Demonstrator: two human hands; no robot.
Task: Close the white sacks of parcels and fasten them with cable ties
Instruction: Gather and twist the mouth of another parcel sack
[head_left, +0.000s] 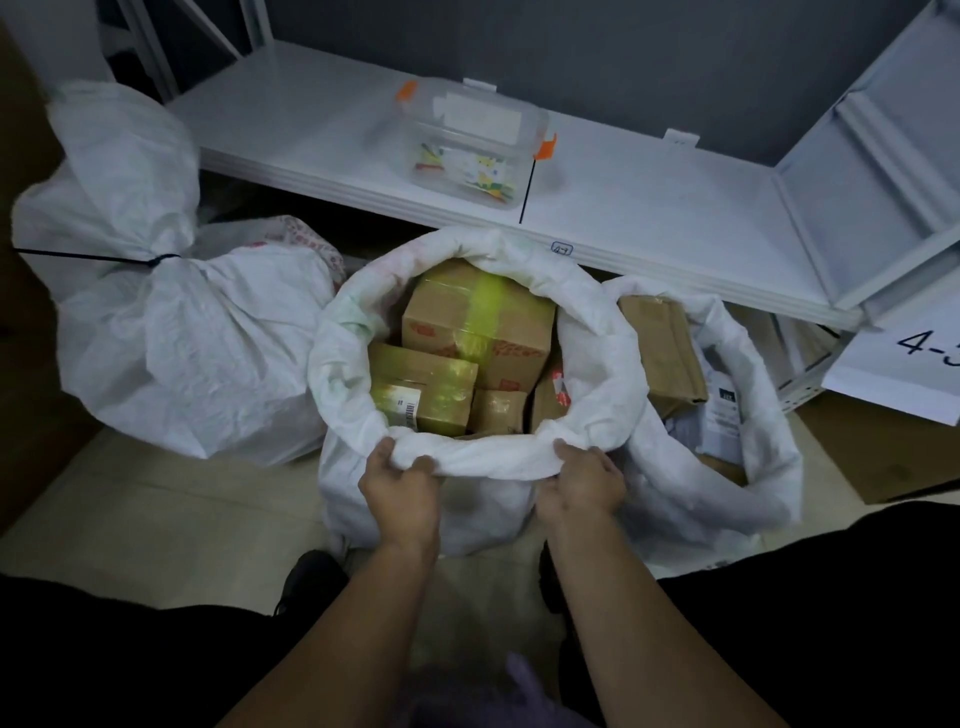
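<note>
An open white sack (597, 364) stands on the floor in the middle, its top rolled down, with several brown cardboard parcels (475, 325) inside. My left hand (400, 488) and my right hand (582, 480) both grip the near rolled rim of this sack. To the left lies a closed white sack (171, 343), its neck bound by a black cable tie (156, 260). On the right stands a second open white sack (727, 483) with a brown box (660, 348) and papers in it. Another black cable tie (525, 192) lies on the shelf beside a clear box.
A low white metal shelf (649, 208) runs behind the sacks and carries a clear plastic box (475, 140) with orange clips. A white board marked "4-" (904, 374) sits at the right. Flat cardboard (883, 457) lies on the floor at the right. My dark shoes are below the middle sack.
</note>
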